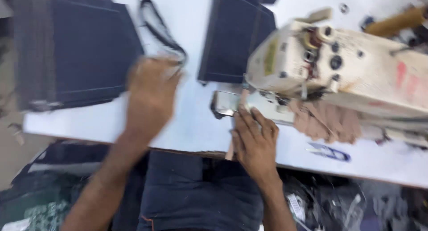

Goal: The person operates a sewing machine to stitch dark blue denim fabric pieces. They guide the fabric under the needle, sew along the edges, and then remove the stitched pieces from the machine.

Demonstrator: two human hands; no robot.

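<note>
Setting: white counter [187, 128] in a sewing workshop, seen from above; dark cloth and clutter below its near edge.

Item 1: sewing machine [339, 66], cream, worn, at right, its head angled toward the near edge. Needle area hidden behind the machine body.

Item 2: metal plate [225, 104], just left of the machine foot, shiny, partly blurred.

Item 3: 2 stacks of dark denim pieces. Left stack [76, 53] lies far left, cut off at the frame top. Second stack [236, 35] lies at centre top, beside the machine, also cut off.

Item 4: dark strip [160, 30], looped, between the 2 stacks, long axis running away from the person.

Item 5: pinkish cloth [327, 122], bunched under the machine arm.

Item 6: small blue snips [330, 151], near the counter edge at right.

Left hand [151, 90]: motion-blurred, palm down, fingers toward the near end of the strip, which lies directly ahead of it and touching or nearly so. Grip cannot be told through the blur. This hand is the nearer to the strip and to the left stack.

Right hand [255, 139]: open, flat, fingers spread, pressing on the counter edge just below the plate; a thin pale strip seems to lie under it, hard to make out.
</note>
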